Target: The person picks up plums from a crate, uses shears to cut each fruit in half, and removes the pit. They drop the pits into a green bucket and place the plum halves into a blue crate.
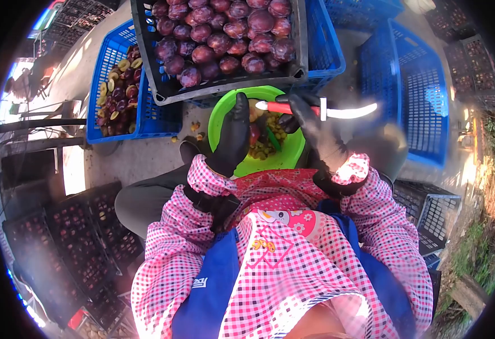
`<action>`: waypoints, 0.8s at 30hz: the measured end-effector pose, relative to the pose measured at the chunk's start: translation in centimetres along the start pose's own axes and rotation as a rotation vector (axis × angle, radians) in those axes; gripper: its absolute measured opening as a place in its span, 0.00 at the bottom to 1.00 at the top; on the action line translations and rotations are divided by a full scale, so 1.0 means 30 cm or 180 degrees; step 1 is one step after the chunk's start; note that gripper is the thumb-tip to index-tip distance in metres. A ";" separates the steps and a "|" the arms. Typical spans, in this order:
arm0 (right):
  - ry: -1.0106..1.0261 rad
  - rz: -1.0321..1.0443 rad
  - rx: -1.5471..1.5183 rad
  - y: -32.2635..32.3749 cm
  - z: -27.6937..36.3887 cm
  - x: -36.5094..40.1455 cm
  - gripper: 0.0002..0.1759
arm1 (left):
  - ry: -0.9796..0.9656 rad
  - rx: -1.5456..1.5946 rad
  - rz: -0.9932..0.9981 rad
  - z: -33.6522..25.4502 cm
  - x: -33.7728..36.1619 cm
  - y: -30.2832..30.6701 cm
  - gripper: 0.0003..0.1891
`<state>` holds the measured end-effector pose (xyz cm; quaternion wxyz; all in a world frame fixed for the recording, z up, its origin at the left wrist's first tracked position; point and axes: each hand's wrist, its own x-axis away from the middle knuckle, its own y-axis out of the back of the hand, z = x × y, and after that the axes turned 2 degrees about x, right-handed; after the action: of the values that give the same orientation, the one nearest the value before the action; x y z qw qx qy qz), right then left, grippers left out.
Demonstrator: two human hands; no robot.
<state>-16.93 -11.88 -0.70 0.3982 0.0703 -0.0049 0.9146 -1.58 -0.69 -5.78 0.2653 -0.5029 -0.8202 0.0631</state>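
Note:
My left hand (231, 135), in a black glove, is over the left side of a bright green basin (218, 121). Its fingers point up, seen edge-on, and I make out nothing held in them. My right hand (312, 130), also gloved in black, is closed around the red handle of a knife (278, 107) whose pale, slightly curved blade points right. Between my hands the basin holds small yellowish-green fruit pieces (281, 131) and a reddish plum (254, 133). A pale cut piece (254, 111) shows beside my left fingertips. A green object (273, 139) lies among the pieces.
A black crate (225, 86) full of dark red plums (219, 42) rests on a blue crate (323, 37) ahead. Left, a blue crate (93, 107) holds halved plums (124, 93). Another blue crate (422, 96) stands right. Black crates of fruit (69, 243) stand lower left.

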 end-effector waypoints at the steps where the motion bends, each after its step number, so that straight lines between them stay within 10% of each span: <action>1: 0.0145 -0.0131 -0.0277 -0.006 0.004 0.004 0.13 | 0.0000 0.0037 -0.0020 0.002 0.003 -0.006 0.31; 8: 0.1241 0.0076 0.1550 0.027 -0.069 -0.023 0.11 | 0.0154 -0.0115 -0.0044 0.002 0.021 -0.020 0.30; 11: 0.0583 0.0174 0.0903 0.020 0.005 -0.031 0.14 | 0.0268 -0.0116 -0.0210 0.052 0.004 0.010 0.30; 13: -0.1256 0.0414 -0.0048 0.025 0.058 -0.030 0.16 | 0.0185 -0.0141 -0.0216 0.038 0.004 0.000 0.30; 17: -0.0734 0.0294 0.0229 0.004 -0.030 -0.021 0.19 | 0.0191 -0.0297 -0.0335 0.044 0.009 -0.006 0.30; 18: 0.1193 0.0264 0.1195 -0.015 -0.050 -0.028 0.18 | 0.0202 -0.0300 -0.0328 0.056 0.005 -0.001 0.30; 19: 0.1181 0.0256 0.1194 0.001 -0.060 -0.026 0.18 | 0.0098 -0.0254 -0.0332 0.068 -0.002 0.005 0.29; 21: -0.0899 0.0504 -0.0733 0.029 -0.033 -0.021 0.18 | 0.0000 -0.0213 -0.0336 0.063 0.002 -0.001 0.29; 24: -0.0905 0.0645 -0.0512 0.016 -0.032 -0.019 0.20 | 0.0239 0.0358 -0.0193 0.013 0.017 -0.024 0.29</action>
<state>-17.03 -12.57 -1.72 0.3036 0.1660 -0.1412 0.9275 -2.52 -0.53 -5.65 0.3254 -0.4642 -0.8197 0.0821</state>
